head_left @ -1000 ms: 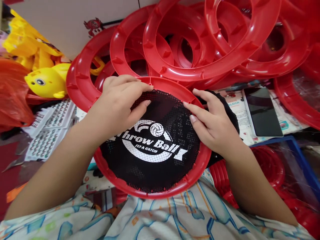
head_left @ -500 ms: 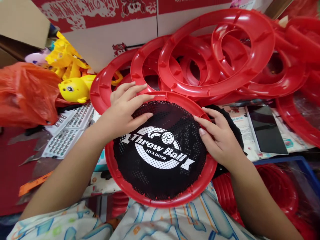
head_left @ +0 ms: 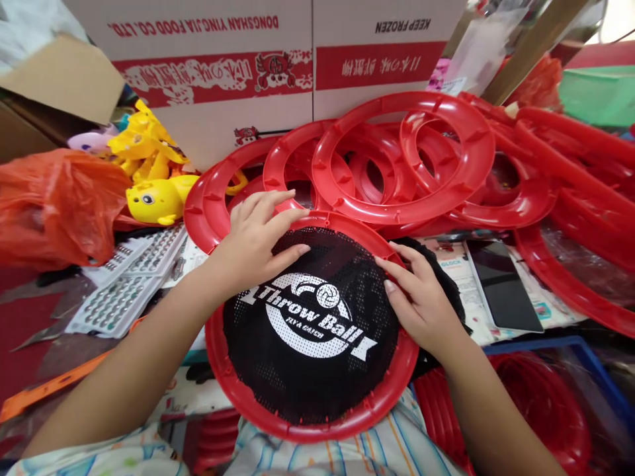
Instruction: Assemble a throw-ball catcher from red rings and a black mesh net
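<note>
A red plastic ring [head_left: 218, 377] lies before me, its near edge over my lap. Across its opening is a round black mesh [head_left: 297, 390] printed "Throw Ball" in white, its edge caught on small pegs along the inner rim. My left hand [head_left: 258, 238] rests over the upper left of the ring, fingers stretched out and apart, thumb above the mesh. On the right side, my right hand [head_left: 419, 297] lays its slightly bent fingertips on the rim and the mesh edge, with gaps between the fingers. Black cloth [head_left: 441, 271], probably more mesh, sits behind the right hand.
Several loose red rings [head_left: 404, 215] are heaped behind, against a white carton [head_left: 198, 125]. A phone [head_left: 503, 284] lies at right, above a blue-edged crate [head_left: 590, 357] of red rings. At left are yellow toys [head_left: 159, 198], an orange bag [head_left: 59, 205] and trays of small round pieces [head_left: 119, 297].
The view has tilted up, so everything sits lower and more of the carton shows. Both hands stay at about the same places on the ring and mesh.
</note>
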The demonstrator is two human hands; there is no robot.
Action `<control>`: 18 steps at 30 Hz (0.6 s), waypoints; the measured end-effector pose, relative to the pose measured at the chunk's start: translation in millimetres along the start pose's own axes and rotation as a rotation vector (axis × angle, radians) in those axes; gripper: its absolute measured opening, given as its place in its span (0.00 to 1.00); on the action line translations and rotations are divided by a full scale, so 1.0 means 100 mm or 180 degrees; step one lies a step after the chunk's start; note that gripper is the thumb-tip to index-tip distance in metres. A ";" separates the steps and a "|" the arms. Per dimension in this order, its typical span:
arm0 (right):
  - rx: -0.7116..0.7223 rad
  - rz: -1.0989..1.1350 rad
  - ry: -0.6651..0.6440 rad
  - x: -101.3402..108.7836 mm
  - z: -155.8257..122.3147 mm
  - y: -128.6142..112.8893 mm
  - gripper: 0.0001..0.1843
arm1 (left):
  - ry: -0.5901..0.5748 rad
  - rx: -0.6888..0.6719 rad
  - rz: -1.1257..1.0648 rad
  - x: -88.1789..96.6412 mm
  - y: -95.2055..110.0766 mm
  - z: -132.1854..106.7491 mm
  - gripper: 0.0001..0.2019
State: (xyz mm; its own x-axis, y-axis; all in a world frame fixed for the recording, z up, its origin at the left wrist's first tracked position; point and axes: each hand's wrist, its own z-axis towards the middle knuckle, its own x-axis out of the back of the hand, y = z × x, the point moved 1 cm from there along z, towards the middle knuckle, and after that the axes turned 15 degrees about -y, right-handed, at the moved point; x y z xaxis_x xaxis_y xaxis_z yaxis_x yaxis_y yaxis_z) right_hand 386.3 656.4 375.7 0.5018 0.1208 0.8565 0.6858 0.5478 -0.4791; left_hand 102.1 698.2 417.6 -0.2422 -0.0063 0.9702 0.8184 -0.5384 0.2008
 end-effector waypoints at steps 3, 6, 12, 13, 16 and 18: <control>-0.0017 0.0085 -0.0011 0.00 -0.01 0.01 0.20 | -0.0106 -0.0132 0.0119 0.02 0.03 0.02 0.18; 0.0028 0.0114 0.0004 0.00 -0.01 0.01 0.21 | -0.0259 -0.0139 0.0197 0.01 0.09 0.11 0.18; -0.0010 0.0279 0.0041 0.02 -0.03 0.00 0.21 | -0.0442 0.0024 -0.0011 -0.05 0.17 0.28 0.17; -0.0035 0.0322 0.0070 0.02 -0.04 0.00 0.20 | -0.0391 0.0009 -0.0043 -0.04 0.16 0.26 0.16; -0.0131 0.0501 0.0233 0.01 -0.09 0.03 0.19 | 0.0069 0.0234 -0.0117 0.03 0.08 -0.01 0.19; -0.0182 0.0675 0.0421 -0.01 -0.13 0.07 0.18 | 0.0351 0.0856 -0.0357 0.05 0.00 -0.37 0.25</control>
State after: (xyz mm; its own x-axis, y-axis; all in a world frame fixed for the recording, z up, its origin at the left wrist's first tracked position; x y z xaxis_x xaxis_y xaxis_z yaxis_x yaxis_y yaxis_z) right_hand 397.3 649.4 369.1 0.6996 0.1167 0.7050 0.5847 0.4736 -0.6586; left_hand 81.2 666.6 417.8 -0.3819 -0.0586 0.9224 0.8883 -0.2986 0.3488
